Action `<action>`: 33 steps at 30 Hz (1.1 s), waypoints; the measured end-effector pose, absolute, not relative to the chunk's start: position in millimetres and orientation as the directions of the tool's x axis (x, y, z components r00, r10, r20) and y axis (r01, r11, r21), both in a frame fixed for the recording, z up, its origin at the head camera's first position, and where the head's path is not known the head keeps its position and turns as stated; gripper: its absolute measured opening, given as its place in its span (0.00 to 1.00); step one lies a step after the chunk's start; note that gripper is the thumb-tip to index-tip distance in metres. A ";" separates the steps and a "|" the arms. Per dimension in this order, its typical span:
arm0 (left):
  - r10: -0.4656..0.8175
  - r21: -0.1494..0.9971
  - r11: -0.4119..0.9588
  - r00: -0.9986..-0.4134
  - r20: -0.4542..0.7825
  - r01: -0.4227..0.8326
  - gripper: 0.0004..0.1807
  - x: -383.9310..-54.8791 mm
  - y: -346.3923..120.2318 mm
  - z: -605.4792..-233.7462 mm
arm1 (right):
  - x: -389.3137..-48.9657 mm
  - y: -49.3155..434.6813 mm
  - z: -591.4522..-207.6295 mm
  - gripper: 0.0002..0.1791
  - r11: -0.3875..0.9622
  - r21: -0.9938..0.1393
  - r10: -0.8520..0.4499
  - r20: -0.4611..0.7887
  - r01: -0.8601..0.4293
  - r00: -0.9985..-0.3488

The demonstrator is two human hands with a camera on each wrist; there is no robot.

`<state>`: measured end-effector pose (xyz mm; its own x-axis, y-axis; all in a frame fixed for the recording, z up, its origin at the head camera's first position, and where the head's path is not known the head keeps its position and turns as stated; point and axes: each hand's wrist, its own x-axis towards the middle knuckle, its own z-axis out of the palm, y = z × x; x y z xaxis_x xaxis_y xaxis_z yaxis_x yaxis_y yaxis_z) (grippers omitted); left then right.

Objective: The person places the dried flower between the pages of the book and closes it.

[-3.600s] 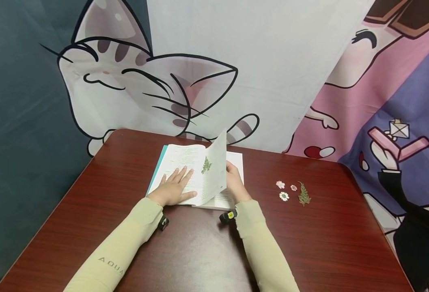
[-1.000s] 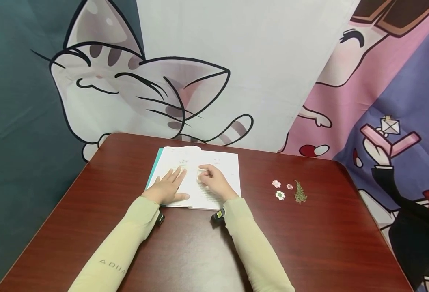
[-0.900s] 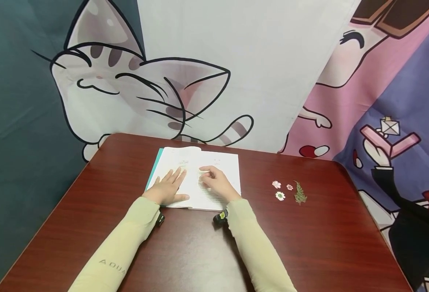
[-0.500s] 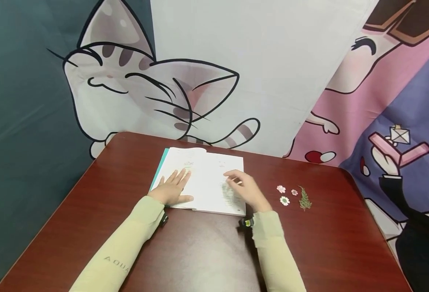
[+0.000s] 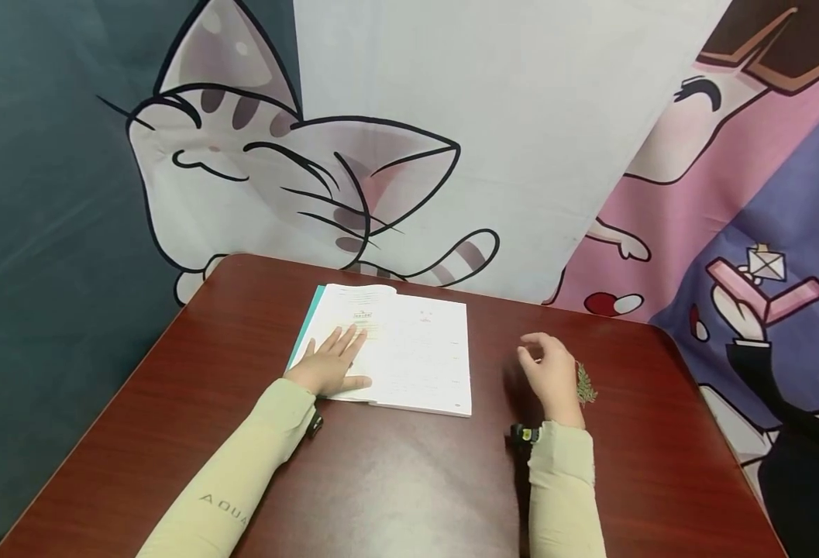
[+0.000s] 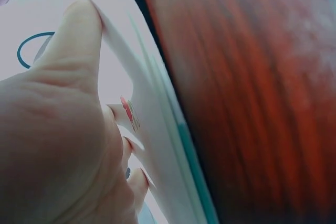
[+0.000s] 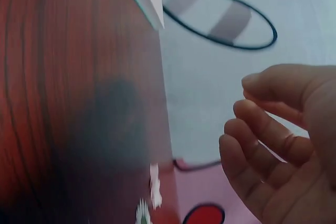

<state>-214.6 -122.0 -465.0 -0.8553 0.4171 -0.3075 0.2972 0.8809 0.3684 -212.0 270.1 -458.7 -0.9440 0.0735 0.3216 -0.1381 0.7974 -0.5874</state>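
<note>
An open book (image 5: 423,356) with white pages and a teal cover edge lies on the table. My left hand (image 5: 328,370) rests flat on its left page with fingers spread; in the left wrist view the thumb lies along the page near the book's edge. My right hand (image 5: 552,377) is raised over the table right of the book, fingers loosely bent and holding nothing. Just beside it lies a green pressed fern sprig (image 5: 586,385). A white pressed flower (image 7: 143,212) and a pale pink one (image 7: 156,187) show in the right wrist view; in the head view the hand hides them.
The reddish-brown wooden table (image 5: 409,480) reaches back to a cloth backdrop (image 5: 521,116) with cartoon figures. Each wrist wears a small black camera, like the one on the right wrist (image 5: 524,434).
Earlier my right hand turned a page bearing a green sprig over to the left. It then left the book and moved right, over the pressed flowers. My left hand has stayed on the page.
</note>
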 end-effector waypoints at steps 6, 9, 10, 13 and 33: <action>0.407 0.338 0.892 -0.859 -0.309 0.301 0.51 -216.9 -121.6 -468.7 | -205.6 290.2 -460.8 0.09 0.802 -0.597 0.217 0.320 -0.019 -0.922; 0.402 0.330 0.896 -0.860 -0.315 0.298 0.51 -218.4 -121.2 -473.0 | -203.8 297.6 -463.7 0.09 0.783 -0.621 0.289 0.320 0.031 -0.902; 0.399 0.328 0.897 -0.861 -0.316 0.296 0.51 -218.7 -121.3 -474.1 | -203.4 299.6 -464.7 0.09 0.776 -0.629 0.309 0.318 0.044 -0.896; 0.398 0.335 0.896 -0.863 -0.311 0.293 0.52 -218.7 -121.7 -476.0 | -203.6 304.2 -467.5 0.10 0.758 -0.647 0.353 0.305 0.079 -0.885; 0.412 0.339 0.890 -0.855 -0.316 0.304 0.51 -219.3 -122.5 -472.2 | -210.9 302.2 -473.7 0.17 0.731 -0.589 0.380 -0.068 0.344 -0.923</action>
